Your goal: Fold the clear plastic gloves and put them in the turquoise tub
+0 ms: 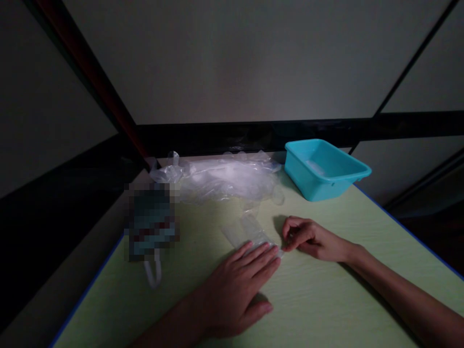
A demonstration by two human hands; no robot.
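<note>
A thin, clear disposable plastic glove point(250, 228) lies flattened, seemingly folded, on the pale green table point(326, 299). My left hand point(246, 282) rests flat across its near part, fingers stretched out and thumb apart. At the glove's right corner, my right hand point(308, 238) has thumb and forefinger pinched together, the other fingers curled. The pinched edge itself is mostly hidden by the fingertips. Just beyond lies a loose heap of similar clear plastic gloves point(232, 176), with rounded finger shapes along its edges.
A turquoise plastic basket point(331, 186) stands at the back right, with something pale inside. On the left is a blurred-out dark green item point(150, 222) with a white loop point(154, 270). Pale wall panels point(246, 63) rise behind the table.
</note>
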